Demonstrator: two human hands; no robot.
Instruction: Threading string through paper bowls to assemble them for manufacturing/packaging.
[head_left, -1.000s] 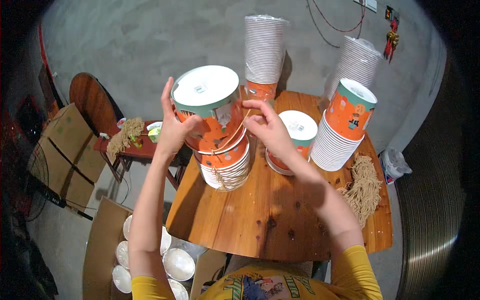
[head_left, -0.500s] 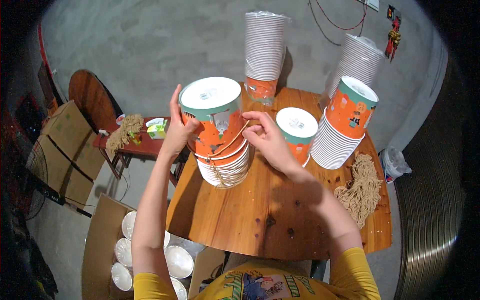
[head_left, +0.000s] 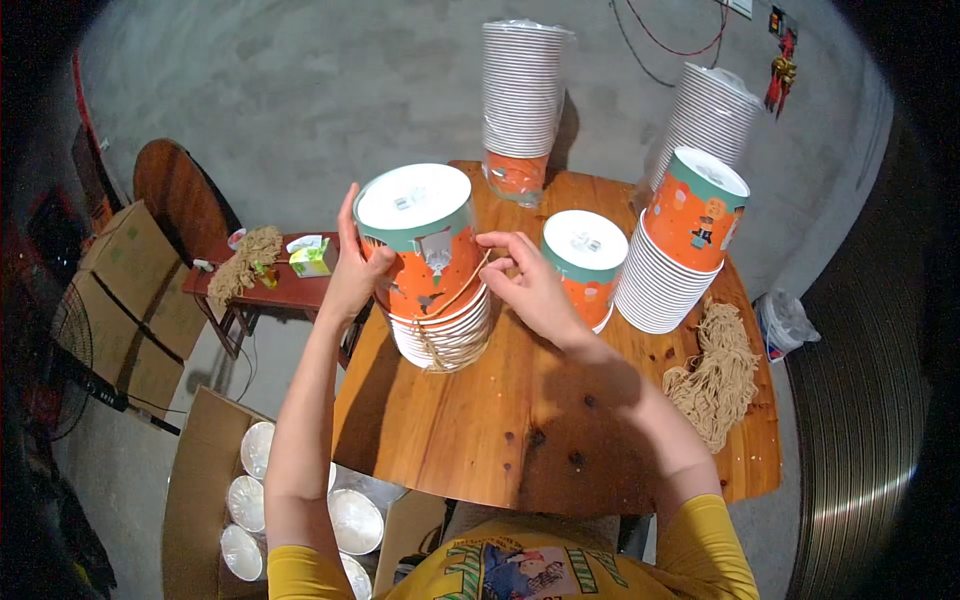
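Upside down on a stack of white-rimmed paper buckets [head_left: 405,345] sits an orange and green paper bucket [head_left: 408,280] with a white base. My left hand [head_left: 352,275] is wrapped round its left side, thumb on the front. A thin tan cord [head_left: 462,291] runs across its lower front, with loops of it hanging over the rims below. Thumb and forefinger of my right hand [head_left: 530,290] pinch this cord beside the bucket's right side. Right of that hand stands a shorter orange bucket [head_left: 585,240], also base up.
A tall bucket stack [head_left: 672,275] and a heap of tan cord [head_left: 718,380] occupy the table's right side. Two plastic-wrapped stacks [head_left: 522,95] stand at the back. An open carton [head_left: 195,500] of wrapped white buckets lies below left. A red bench [head_left: 290,285] holds more cord.
The held bucket has sunk lower onto the stack, covering the orange band that showed above the rims. My right hand still pinches the cord, slightly lower. The view has shifted a little.
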